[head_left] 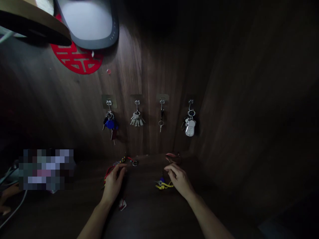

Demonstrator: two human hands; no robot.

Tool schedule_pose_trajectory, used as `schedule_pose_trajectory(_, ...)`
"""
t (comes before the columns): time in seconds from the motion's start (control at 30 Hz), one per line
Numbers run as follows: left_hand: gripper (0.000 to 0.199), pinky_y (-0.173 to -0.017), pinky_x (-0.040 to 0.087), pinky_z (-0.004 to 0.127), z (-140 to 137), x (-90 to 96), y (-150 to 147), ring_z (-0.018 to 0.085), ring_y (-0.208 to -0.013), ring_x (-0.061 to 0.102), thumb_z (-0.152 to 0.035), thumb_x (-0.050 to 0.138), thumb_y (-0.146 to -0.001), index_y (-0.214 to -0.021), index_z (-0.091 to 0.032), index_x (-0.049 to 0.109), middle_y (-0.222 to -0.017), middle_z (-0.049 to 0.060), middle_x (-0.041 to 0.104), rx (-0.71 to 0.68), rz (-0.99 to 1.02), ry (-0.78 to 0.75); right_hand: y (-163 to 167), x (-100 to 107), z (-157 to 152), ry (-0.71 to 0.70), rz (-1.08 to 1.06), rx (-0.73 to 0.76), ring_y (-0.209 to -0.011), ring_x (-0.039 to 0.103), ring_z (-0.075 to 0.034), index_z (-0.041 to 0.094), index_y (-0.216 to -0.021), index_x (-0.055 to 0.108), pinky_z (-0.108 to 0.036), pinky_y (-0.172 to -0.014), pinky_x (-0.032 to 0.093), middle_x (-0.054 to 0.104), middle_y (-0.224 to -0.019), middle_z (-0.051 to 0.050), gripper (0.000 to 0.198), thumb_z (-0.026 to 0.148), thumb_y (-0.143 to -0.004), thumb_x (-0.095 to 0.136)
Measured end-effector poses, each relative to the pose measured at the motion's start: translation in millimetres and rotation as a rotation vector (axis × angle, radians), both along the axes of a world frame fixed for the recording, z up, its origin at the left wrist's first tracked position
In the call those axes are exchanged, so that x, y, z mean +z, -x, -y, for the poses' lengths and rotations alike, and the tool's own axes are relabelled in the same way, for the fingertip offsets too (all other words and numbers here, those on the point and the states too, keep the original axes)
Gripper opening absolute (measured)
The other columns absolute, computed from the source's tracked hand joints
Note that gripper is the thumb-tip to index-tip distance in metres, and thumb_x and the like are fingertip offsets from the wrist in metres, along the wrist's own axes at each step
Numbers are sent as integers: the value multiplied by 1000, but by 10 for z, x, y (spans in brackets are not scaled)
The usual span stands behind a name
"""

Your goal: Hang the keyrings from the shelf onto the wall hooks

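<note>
My left hand (114, 182) is low over the dark wooden surface, thumb and forefinger slightly apart. A red and multicoloured cord (109, 171) lies beside and partly behind it, and a metal ring (135, 163) on a red strap lies past its fingertips. Below its wrist is a small white tag (122, 204) on a red string. My right hand (179, 180) has loosely bent fingers with a small gap at the tips; nothing shows between them. Keys with a blue head (161, 180) and a yellow braided cord (164, 187) lie just left of it. A reddish strap (172, 156) lies beyond its fingers.
On the wooden wall, several hooks hold a blue-tagged key bunch (109, 123), a silver key bunch (137, 119), a single key (160, 124) and keys with a white fob (190, 127). Upper left are a lamp (89, 23) and a red paper-cut (77, 59). A cable (18, 207) runs lower left.
</note>
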State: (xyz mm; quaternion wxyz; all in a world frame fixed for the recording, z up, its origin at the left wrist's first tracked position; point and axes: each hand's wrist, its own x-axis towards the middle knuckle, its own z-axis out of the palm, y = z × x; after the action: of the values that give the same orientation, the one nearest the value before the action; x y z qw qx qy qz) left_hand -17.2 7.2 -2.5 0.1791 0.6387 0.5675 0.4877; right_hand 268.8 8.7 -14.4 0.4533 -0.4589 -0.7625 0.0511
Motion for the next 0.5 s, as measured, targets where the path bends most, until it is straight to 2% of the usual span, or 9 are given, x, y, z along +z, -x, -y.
schedule_pose_trajectory(0.13, 27, -81, 49, 33, -73, -57, 131, 22, -89, 65, -38, 42, -83, -93, -22, 60, -96, 4, 69, 80, -102, -24, 85, 51, 93, 45, 116, 106, -75, 59, -15, 23, -83, 60, -26, -70, 47, 62, -78, -2, 21, 13, -85, 42)
schedule_pose_trajectory(0.23, 25, -84, 49, 34, -96, -80, 195, 22, -94, 64, -31, 41, -83, -96, -20, 60, -98, 6, 68, 134, -212, -24, 121, 94, 143, 72, 182, 158, -77, 58, -16, 23, -85, 60, -27, -71, 46, 62, -79, -2, 16, 13, -83, 47)
schedule_pose_trajectory(0.4, 31, -86, 45, 40, -44, -49, 190, 26, -97, 60, -22, 45, -82, -110, -20, 60, -105, 7, 67, 270, -516, 66, 144, 99, 153, 98, 226, 202, -80, 58, -16, 23, -86, 61, -27, -72, 46, 62, -83, -1, 14, 13, -79, 54)
schedule_pose_trajectory(0.5, 33, -90, 42, 41, -10, -32, 179, 27, -105, 57, -22, 46, -84, -114, -20, 58, -113, 9, 64, 329, -614, 93, 153, 65, 125, 74, 230, 192, -80, 58, -16, 23, -85, 62, -27, -73, 46, 62, -83, -2, 14, 13, -78, 55)
